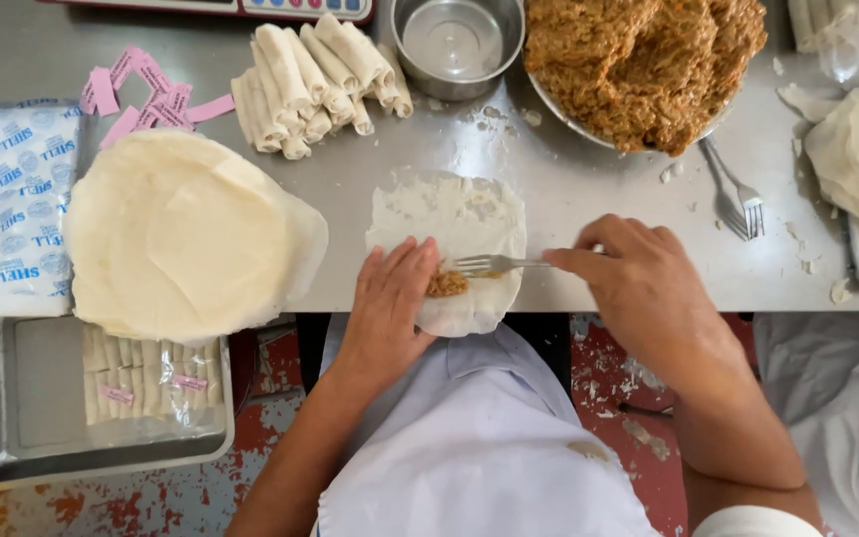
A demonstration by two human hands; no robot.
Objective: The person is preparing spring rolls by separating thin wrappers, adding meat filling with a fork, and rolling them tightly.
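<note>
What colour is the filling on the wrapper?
Brownish orange filling, seen in the head view.

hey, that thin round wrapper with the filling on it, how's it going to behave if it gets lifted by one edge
The wrapper would probably flop: it lies flat, thin, and drapes over the table edge. It looks tear-prone, with ragged edges. The filling under the fork could slide off.

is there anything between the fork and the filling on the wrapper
Nothing visible. The fork in the right hand has its tines right at the filling on the wrapper, and the left hand lies flat beside it, not across.
</note>
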